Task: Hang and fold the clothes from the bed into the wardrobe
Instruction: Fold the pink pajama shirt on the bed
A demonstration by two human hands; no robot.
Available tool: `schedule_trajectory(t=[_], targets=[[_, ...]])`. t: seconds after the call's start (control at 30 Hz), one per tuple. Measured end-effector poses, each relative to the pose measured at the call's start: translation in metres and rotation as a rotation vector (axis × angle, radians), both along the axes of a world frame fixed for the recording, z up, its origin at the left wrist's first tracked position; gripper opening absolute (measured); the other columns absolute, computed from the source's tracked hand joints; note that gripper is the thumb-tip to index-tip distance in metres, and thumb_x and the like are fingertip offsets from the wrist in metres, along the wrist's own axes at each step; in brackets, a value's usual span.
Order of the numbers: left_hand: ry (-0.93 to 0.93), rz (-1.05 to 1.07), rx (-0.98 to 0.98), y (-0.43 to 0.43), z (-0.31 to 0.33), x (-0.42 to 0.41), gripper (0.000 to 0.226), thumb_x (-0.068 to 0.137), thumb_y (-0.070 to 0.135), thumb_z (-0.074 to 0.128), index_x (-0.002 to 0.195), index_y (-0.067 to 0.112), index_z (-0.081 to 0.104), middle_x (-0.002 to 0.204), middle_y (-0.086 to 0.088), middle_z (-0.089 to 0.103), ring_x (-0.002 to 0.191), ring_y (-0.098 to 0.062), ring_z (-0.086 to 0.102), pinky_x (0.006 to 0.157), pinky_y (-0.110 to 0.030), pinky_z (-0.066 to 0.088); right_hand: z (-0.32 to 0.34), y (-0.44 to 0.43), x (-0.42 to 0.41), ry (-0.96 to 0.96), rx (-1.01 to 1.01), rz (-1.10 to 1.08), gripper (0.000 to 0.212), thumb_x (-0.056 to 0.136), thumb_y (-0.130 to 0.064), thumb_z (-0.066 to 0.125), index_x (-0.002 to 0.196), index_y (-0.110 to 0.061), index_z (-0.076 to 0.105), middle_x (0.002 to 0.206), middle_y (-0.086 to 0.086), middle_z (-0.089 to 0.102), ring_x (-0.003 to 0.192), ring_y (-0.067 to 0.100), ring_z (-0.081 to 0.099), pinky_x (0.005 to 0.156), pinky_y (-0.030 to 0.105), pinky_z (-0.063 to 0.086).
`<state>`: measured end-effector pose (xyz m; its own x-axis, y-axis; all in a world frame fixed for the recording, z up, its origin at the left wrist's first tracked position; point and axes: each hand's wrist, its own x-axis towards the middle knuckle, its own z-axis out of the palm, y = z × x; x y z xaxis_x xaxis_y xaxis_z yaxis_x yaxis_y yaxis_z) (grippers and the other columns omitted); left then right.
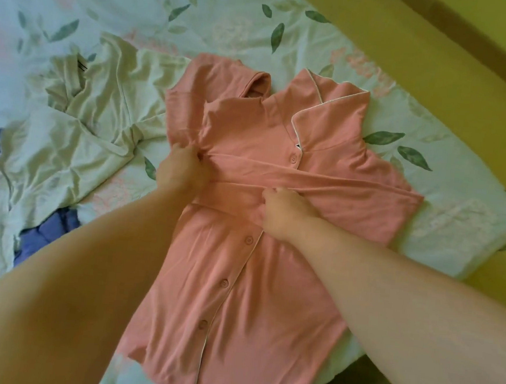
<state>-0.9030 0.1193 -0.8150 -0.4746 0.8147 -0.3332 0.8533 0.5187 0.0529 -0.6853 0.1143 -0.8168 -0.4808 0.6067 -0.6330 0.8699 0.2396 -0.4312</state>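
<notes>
Pink button-up shirt lies face up on the leaf-print sheet, near the bed's right edge. Left hand grips its folded side and right hand pinches the crossed sleeve. A cream top is rumpled just left.

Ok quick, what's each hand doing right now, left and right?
Left hand: closed, gripping a fold of the pink shirt.
Right hand: closed, pinching the same shirt at its middle.

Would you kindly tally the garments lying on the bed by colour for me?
pink shirt: 1
cream garment: 1
blue garment, mostly hidden under the cream one: 1
Total: 3
</notes>
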Motion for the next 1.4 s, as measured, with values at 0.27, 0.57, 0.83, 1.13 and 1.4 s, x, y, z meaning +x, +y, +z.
schedule_trajectory(t=[0.27,0.57,0.83,1.13,1.4], targets=[[-0.368,0.729,0.205,0.068,0.021,-0.036,0.047,0.094,0.046,0.056,0.125,0.01,0.056,0.112,-0.005,0.066,0.1,-0.025,0.066,0.075,-0.032,0.053,-0.016,0.023,-0.025,-0.12,-0.205,-0.141,0.06,0.097,-0.05,0.047,0.145,-0.014,0.04,0.153,0.016,0.035,0.144,0.034,0.033,0.116,0.038,0.028],[-1.114,1.058,-0.087,0.057,0.034,-0.078,0.041,0.097,0.046,0.059,0.114,0.009,0.066,0.113,0.001,0.071,0.097,-0.019,0.07,0.076,-0.032,0.058,-0.004,0.021,-0.051,-0.321,-0.23,-0.165,0.099,0.088,-0.074,0.046,0.157,-0.012,0.014,0.161,0.017,0.019,0.149,0.036,0.021,0.12,0.046,0.024],[-1.327,0.949,-0.344,0.044,0.039,-0.078,0.09,0.079,0.081,0.058,0.127,0.006,0.067,0.124,-0.015,0.07,0.115,-0.032,0.068,0.102,-0.046,0.051,-0.002,0.021,-0.056,-0.368,-0.231,-0.137,0.104,0.087,-0.078,0.043,0.158,-0.011,0.009,0.162,0.019,0.016,0.15,0.036,0.018,0.119,0.041,0.022],[-1.723,1.109,0.347,0.06,0.055,-0.09,0.049,0.096,0.031,0.055,0.131,-0.003,0.061,0.123,-0.02,0.068,0.106,-0.033,0.071,0.082,-0.038,0.061,-0.011,0.017,-0.061,-0.41,-0.217,-0.167,0.102,0.084,-0.08,0.045,0.155,-0.013,0.015,0.156,0.018,0.023,0.145,0.039,0.025,0.118,0.045,0.026],[-1.487,1.202,0.701,0.077,0.096,-0.132,0.034,0.092,0.023,0.06,0.113,-0.003,0.063,0.086,-0.013,0.074,0.074,-0.03,0.074,0.069,-0.036,0.059,-0.015,0.015,-0.06,-0.407,-0.203,-0.181,0.102,0.083,-0.081,0.045,0.154,-0.013,0.017,0.155,0.018,0.024,0.144,0.04,0.026,0.118,0.046,0.027]])
